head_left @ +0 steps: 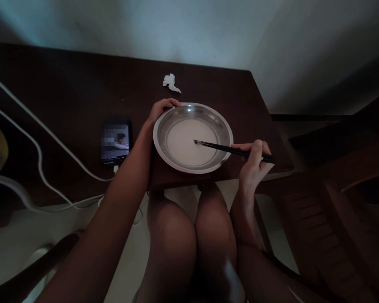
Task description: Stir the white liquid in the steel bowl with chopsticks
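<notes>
Through the head view I see a dark brown worktop (72, 84) with a smooth surface, its far edge running along the wall. Close to its front edge I have a wide, round metal bowl (192, 171), standing upright. Behind the bowl I see a crumpled white tissue (170, 81), apart from it. To the bowl's left I find a phone (116, 144), screen lit, with a white cable (104, 179) near its lower end.
</notes>
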Demonstrator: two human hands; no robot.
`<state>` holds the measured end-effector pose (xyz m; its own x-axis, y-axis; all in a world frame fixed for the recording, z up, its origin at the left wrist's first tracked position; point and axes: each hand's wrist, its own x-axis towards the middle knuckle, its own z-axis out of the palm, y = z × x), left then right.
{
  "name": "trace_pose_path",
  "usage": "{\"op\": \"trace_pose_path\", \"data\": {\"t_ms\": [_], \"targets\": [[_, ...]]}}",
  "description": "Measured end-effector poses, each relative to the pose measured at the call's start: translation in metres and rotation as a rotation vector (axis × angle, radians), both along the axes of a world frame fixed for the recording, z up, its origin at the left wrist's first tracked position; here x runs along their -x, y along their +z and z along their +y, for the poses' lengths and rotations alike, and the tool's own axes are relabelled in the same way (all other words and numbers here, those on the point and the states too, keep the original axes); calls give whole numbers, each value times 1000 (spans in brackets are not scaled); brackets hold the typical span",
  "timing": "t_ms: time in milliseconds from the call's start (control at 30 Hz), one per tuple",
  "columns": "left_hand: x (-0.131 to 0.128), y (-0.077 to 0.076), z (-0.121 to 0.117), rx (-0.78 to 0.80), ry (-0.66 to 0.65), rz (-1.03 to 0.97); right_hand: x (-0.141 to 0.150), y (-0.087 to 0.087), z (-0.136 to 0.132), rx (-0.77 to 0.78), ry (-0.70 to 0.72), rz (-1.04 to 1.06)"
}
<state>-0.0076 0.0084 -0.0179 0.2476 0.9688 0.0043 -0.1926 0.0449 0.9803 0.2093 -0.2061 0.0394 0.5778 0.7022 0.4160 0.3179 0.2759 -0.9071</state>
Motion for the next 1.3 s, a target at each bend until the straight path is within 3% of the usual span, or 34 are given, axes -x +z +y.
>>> {"op": "trace_pose_path", "data": {"t_ms": [100,300,567,800,933,1100,1300], "targets": [[0,-1,1,-27,12,13,2,2,-2,11,59,55],[1,1,-2,2,-26,-3,9,-10,8,94,254,21],[0,4,-3,33,-13,-14,-2,-3,2,-8,-9,24],[2,4,-3,29,-30,-4,10,-12,9,82,241,0],[2,2,-3,42,-34,1,7,-15,11,49,130,-82],[0,1,-2,31,-15,-17,-1,-4,3,-39,-31,-8],[-1,3,-1,15,1,-4,8,-7,6,46,169,50]]}}
